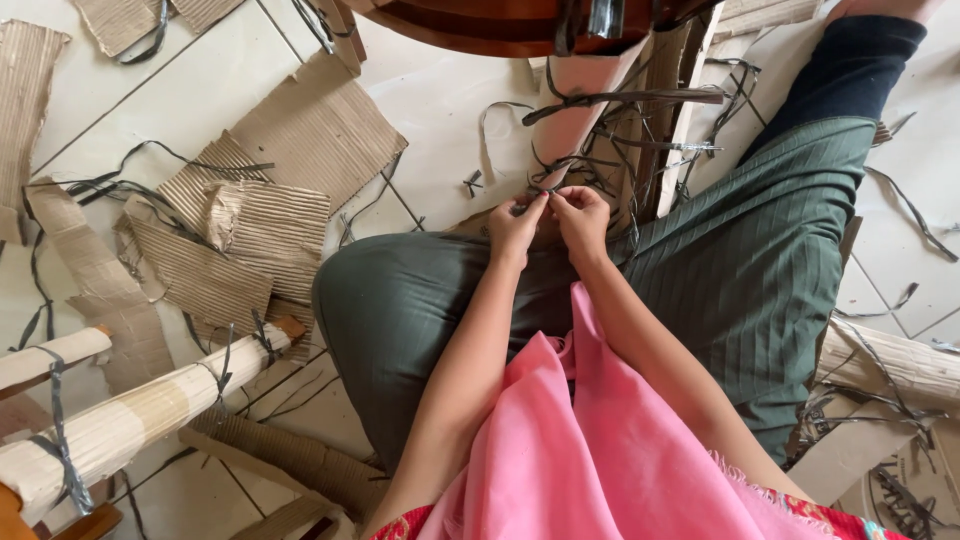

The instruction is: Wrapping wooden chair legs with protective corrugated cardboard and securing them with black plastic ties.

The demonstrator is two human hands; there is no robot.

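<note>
Pale floor tiles [200, 90] lie strewn with torn corrugated cardboard [300, 130] and loose dark strap offcuts [110, 185]; the person sits among them, legs in green trousers [760, 250] and a pink cloth [590, 450] across the lap. Both hands meet in front of the knees: the left hand [515, 228] and the right hand [583, 220] each pinch with fingertips closed on a thin dark strap [545, 190] that runs round a paper-wrapped furniture leg [580, 105]; the thumbs and forefingers press together on it, the other fingers curled.

As far as can be judged, the unwrapping is well along: much cardboard is already stripped and scattered, yet the leg between the hands keeps its wrap and several straps; at lower left, wrapped rails [130, 415] are bound with bands too.

What the fingers do with the strap, perhaps untying or pulling a knot, is too small to tell; the reddish wooden piece [480, 25] above is cut off by the frame edge, and the leg's foot is hidden behind the hands.
</note>
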